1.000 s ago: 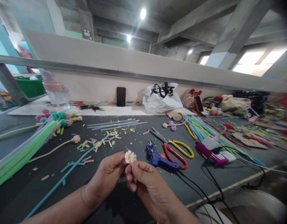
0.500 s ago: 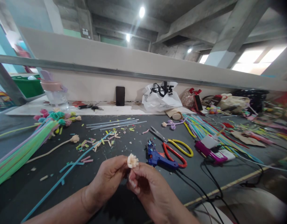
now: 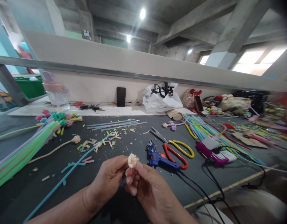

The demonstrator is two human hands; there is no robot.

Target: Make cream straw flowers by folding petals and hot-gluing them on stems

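A small cream flower head [image 3: 132, 160], made of short fuzzy pieces, is pinched between my two hands above the dark table. My left hand [image 3: 112, 175] grips it from the left with thumb and forefinger, its other fingers mostly hidden behind. From the right, my right hand [image 3: 149, 183] holds it at thumb and forefinger, the remaining fingers curled below. Whatever stem is under the flower is hidden. Just right of my hands lie a blue glue gun [image 3: 161, 160] and scissors [image 3: 178, 154] with red and yellow handles. A blue pipe-cleaner stem [image 3: 71, 172] lies to the left.
Bundled green stems with flower heads [image 3: 36, 144] lie left, near a cream flower stem [image 3: 56, 149]. Cut bits [image 3: 99, 144] and clear glue sticks [image 3: 115, 124] lie ahead. A phone [image 3: 120, 96], white bag [image 3: 161, 98] and bottle [image 3: 56, 95] stand behind. A purple power strip [image 3: 210, 154] trails cables right.
My right hand's lower fingers have opened slightly beneath the flower, and its thumb has shifted a little. Both hands still hold the flower in nearly the same place.
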